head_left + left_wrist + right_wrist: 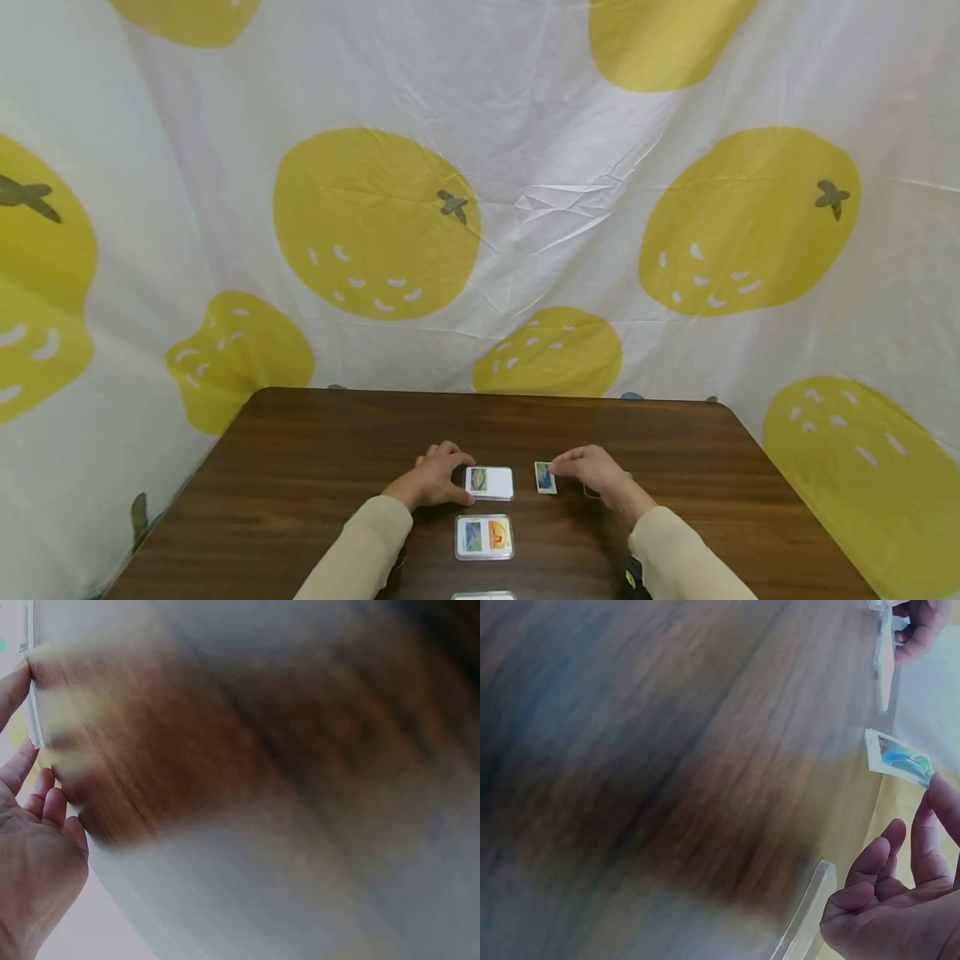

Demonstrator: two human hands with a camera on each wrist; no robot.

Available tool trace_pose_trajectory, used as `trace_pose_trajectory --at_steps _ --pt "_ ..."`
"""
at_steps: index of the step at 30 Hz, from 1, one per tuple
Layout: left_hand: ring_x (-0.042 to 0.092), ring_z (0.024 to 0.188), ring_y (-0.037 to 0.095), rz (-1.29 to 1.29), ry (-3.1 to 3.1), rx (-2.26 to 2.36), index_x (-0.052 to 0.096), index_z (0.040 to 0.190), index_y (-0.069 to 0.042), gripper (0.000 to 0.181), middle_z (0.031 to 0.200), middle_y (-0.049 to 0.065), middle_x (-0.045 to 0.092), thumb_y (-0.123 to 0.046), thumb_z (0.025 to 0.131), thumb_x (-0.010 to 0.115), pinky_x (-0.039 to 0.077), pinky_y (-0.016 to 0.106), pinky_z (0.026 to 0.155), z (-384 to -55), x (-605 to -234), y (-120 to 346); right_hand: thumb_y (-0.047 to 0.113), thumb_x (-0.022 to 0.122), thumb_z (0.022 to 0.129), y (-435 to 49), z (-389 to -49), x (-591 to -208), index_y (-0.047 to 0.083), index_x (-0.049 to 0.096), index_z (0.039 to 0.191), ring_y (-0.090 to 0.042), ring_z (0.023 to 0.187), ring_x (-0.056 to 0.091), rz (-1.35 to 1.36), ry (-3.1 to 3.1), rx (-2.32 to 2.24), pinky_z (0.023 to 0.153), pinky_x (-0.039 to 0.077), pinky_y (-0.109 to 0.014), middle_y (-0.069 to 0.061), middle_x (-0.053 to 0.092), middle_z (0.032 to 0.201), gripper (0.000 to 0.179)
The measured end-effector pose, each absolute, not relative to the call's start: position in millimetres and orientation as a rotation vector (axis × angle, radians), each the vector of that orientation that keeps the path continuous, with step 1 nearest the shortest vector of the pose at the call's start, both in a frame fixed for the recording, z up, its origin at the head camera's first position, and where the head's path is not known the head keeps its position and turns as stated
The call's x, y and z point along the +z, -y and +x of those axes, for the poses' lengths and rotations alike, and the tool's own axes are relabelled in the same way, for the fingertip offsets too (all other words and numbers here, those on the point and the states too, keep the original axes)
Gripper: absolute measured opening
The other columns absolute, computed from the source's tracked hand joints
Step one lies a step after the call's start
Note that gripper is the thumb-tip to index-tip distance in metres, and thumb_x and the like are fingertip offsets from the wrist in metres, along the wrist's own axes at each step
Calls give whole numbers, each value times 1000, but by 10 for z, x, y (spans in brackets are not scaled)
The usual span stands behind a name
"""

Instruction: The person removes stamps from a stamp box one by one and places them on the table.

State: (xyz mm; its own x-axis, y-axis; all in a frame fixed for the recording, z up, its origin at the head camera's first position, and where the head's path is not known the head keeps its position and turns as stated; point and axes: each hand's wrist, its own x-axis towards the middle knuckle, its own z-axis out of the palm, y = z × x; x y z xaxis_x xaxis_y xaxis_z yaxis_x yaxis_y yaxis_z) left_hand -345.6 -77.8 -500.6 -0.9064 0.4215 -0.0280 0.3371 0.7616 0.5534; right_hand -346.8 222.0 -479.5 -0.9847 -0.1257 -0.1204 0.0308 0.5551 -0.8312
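A small postage stamp [545,477] with a blue and green picture and a white border is pinched at its edge between the thumb and index finger of my right hand [596,473]. In the right wrist view the stamp [904,760] tilts up from the fingertips. My left hand [431,479] holds a flat clear case [498,483] by its left end, thumb at the near corner and index finger at the far one. A green-toned stamp [478,479] lies in the left half of that case, and its right half is white.
Nearer to me lies another clear case [484,557] with a blue stamp and an orange stamp side by side. Part of a further case [483,596] shows at the bottom edge. One more clear piece [806,915] lies by my right hand. A patterned curtain [525,250] hangs behind the brown table [315,433].
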Motion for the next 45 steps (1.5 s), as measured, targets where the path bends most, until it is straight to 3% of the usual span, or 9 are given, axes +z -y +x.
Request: trace_pose_trajectory --at_steps 3,6,8,11,17,45 --pt "40 118 31 598 -2800 845 65 125 -13 53 128 9 48 -29 79 84 33 52 97 -3453 -5009 777 17 76 86 -2210 -3483 -4842 4 76 90 -26 100 60 -60 -2676 -1397 95 42 -49 -6 70 98 14" --pt "41 118 31 603 -2802 845 65 125 -13 53 128 9 48 -29 79 84 33 52 96 -3456 -5010 778 14 77 85 -2194 -3483 -4873 4 76 87 -17 82 58 -62 -2732 -1378 80 47 -37 -3 70 89 11" --pt "41 118 31 604 -2805 842 65 125 -13 53 128 9 48 -29 79 85 33 52 96 -3456 -5009 778 14 77 85 -2184 -3471 -4881 4 76 85 -14 70 53 -63 -2763 -1365 66 44 -32 -2 68 82 10" --pt "41 117 31 607 -2808 839 65 125 -13 53 127 9 48 -29 79 84 33 51 96 -3453 -5002 778 14 77 84 -2178 -3451 -4889 5 76 82 -13 65 48 -69 -2814 -1337 60 40 -29 0 67 79 9" --pt "41 118 31 619 -2810 841 65 125 -13 53 126 9 48 -29 79 84 33 51 96 -3459 -5001 783 15 78 83 -2183 -3417 -4911 5 76 81 -16 72 52 -72 -2901 -1261 65 42 -31 -1 69 81 11" --pt "40 118 31 602 -2800 854 64 125 -12 53 128 9 48 -28 79 84 32 51 97 -3432 -4991 775 20 78 80 -2109 -3375 -4893 12 75 78 -17 71 55 -113 -3050 -1028 68 44 -38 3 68 77 9"
